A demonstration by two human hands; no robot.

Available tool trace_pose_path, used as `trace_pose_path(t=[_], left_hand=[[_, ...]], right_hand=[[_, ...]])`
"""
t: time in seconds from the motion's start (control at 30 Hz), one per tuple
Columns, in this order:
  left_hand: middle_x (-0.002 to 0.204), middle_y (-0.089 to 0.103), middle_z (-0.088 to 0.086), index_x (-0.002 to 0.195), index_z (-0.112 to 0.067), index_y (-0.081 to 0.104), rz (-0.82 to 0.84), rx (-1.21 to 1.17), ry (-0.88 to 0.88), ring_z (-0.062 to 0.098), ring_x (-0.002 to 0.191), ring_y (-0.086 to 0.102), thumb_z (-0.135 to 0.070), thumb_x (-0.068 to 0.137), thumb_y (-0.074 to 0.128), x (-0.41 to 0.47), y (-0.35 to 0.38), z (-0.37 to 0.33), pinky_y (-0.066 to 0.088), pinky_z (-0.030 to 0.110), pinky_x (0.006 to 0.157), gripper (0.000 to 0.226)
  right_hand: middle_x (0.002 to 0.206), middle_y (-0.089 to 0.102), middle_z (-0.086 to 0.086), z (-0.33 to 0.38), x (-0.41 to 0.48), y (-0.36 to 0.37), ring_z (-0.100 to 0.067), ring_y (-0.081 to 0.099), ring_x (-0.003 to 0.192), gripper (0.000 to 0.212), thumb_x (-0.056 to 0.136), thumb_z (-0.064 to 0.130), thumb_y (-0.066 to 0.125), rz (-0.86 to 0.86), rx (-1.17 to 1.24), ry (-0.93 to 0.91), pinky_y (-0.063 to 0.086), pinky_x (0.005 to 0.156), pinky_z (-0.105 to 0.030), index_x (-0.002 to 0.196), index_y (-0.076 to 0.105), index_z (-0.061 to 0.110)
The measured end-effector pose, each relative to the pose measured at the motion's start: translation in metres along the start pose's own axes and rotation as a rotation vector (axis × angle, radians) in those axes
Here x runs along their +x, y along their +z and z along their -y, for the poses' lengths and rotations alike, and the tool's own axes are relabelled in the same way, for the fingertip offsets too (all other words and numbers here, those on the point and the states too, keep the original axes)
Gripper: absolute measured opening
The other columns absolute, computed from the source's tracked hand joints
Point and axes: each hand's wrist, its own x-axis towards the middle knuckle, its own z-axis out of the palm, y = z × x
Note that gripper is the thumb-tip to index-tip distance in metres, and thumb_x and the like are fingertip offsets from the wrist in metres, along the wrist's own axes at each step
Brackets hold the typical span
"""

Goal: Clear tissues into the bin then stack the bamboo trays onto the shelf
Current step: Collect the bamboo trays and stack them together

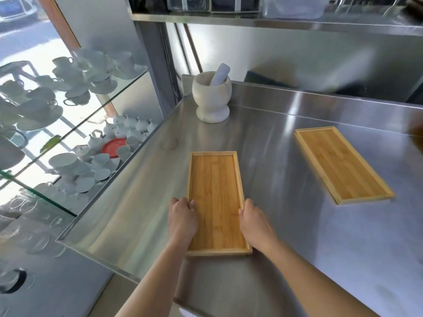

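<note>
A long bamboo tray (216, 193) lies lengthwise on the steel counter (286, 225) in front of me. My left hand (182, 219) grips its left rim near the near end, thumb over the edge. My right hand (255, 221) grips the right rim opposite. A second bamboo tray (342, 164) lies flat further right, angled, with nothing on it. No tissues or bin are in view. A steel shelf (274, 20) runs across the top above the counter.
A white stone mortar with a pestle (211, 97) stands at the counter's back left corner. Glass shelves (68, 124) with white cups, saucers and teapots are to the left. Containers sit on the upper steel shelf.
</note>
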Motion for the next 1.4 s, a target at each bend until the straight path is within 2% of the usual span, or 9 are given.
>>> trace_pose_path(t=[0.2, 0.37, 0.53, 0.7, 0.77, 0.87, 1.0, 1.2, 1.4], left_hand=[[0.116, 0.05, 0.021, 0.095, 0.005, 0.06, -0.027, 0.07, 0.02, 0.035, 0.11, 0.045, -0.021, 0.096, 0.041, 0.001, 0.003, 0.007, 0.034, 0.035, 0.09, 0.031], [0.135, 0.037, 0.018, 0.111, 0.002, 0.059, 0.026, 0.134, -0.108, 0.036, 0.125, 0.031, -0.024, 0.097, 0.038, 0.004, 0.003, 0.004, 0.025, 0.041, 0.106, 0.036], [0.129, 0.047, 0.017, 0.099, -0.001, 0.067, 0.038, -0.115, -0.236, 0.034, 0.123, 0.033, -0.02, 0.089, 0.05, 0.01, -0.002, 0.006, 0.029, 0.043, 0.108, 0.028], [0.09, 0.064, 0.015, 0.059, -0.009, 0.063, 0.054, -0.376, -0.308, 0.032, 0.088, 0.059, -0.011, 0.081, 0.053, 0.003, -0.005, 0.006, 0.052, 0.037, 0.077, 0.025], [0.074, 0.059, 0.013, 0.06, -0.005, 0.059, 0.111, -0.452, -0.308, 0.026, 0.068, 0.056, -0.005, 0.084, 0.051, -0.002, -0.011, -0.001, 0.044, 0.03, 0.06, 0.026], [0.072, 0.055, 0.011, 0.059, -0.008, 0.054, 0.132, -0.538, -0.313, 0.023, 0.064, 0.053, -0.003, 0.088, 0.049, -0.003, -0.018, -0.013, 0.042, 0.029, 0.06, 0.031], [0.089, 0.059, 0.009, 0.083, -0.008, 0.053, 0.221, -0.646, -0.395, 0.025, 0.08, 0.057, -0.013, 0.088, 0.057, -0.005, -0.021, -0.033, 0.047, 0.041, 0.08, 0.009], [0.109, 0.058, 0.008, 0.122, -0.007, 0.044, 0.516, -0.705, -0.444, 0.03, 0.095, 0.057, -0.031, 0.086, 0.064, -0.004, -0.001, -0.084, 0.045, 0.047, 0.082, 0.048], [0.115, 0.054, 0.009, 0.126, -0.007, 0.044, 0.583, -0.624, -0.388, 0.03, 0.103, 0.052, -0.039, 0.093, 0.05, -0.007, 0.055, -0.144, 0.042, 0.046, 0.089, 0.047]], right_hand=[[0.099, 0.049, -0.006, 0.002, 0.0, 0.0, -0.02, 0.049, 0.085, 0.016, 0.097, 0.023, 0.036, 0.052, 0.13, 0.079, 0.039, 0.073, -0.029, 0.096, 0.043, 0.009], [0.14, 0.033, -0.006, 0.003, 0.003, 0.009, -0.023, 0.039, 0.128, 0.042, 0.091, 0.028, 0.051, 0.131, 0.322, 0.18, 0.034, 0.109, -0.041, 0.123, 0.046, 0.001], [0.136, 0.033, -0.003, 0.005, 0.003, 0.01, -0.023, 0.043, 0.124, 0.051, 0.084, 0.008, 0.062, 0.161, 0.741, 0.33, 0.038, 0.107, -0.045, 0.13, 0.041, 0.003], [0.137, 0.04, -0.005, 0.003, 0.003, 0.015, -0.025, 0.047, 0.122, 0.048, 0.085, 0.002, 0.057, 0.072, 0.836, 0.387, 0.04, 0.106, -0.046, 0.13, 0.044, 0.004], [0.127, 0.053, -0.008, 0.0, 0.007, 0.008, -0.025, 0.054, 0.113, 0.038, 0.085, -0.001, 0.054, 0.072, 0.871, 0.392, 0.045, 0.101, -0.047, 0.123, 0.053, 0.005], [0.119, 0.063, -0.013, 0.001, 0.011, -0.005, -0.028, 0.057, 0.112, 0.036, 0.087, -0.002, 0.05, 0.072, 0.924, 0.405, 0.045, 0.1, -0.05, 0.122, 0.056, 0.006], [0.118, 0.063, -0.011, 0.001, 0.01, -0.023, -0.028, 0.057, 0.111, 0.037, 0.089, 0.002, 0.05, -0.005, 0.937, 0.409, 0.045, 0.1, -0.051, 0.125, 0.053, 0.007], [0.119, 0.059, -0.009, -0.028, 0.009, -0.082, -0.028, 0.056, 0.11, 0.04, 0.086, 0.005, 0.055, -0.089, 0.916, 0.325, 0.044, 0.1, -0.05, 0.125, 0.052, 0.012], [0.108, 0.065, -0.012, -0.082, 0.024, -0.144, -0.03, 0.061, 0.101, 0.039, 0.083, 0.0, 0.058, -0.149, 0.903, 0.342, 0.047, 0.095, -0.047, 0.121, 0.056, 0.009]])
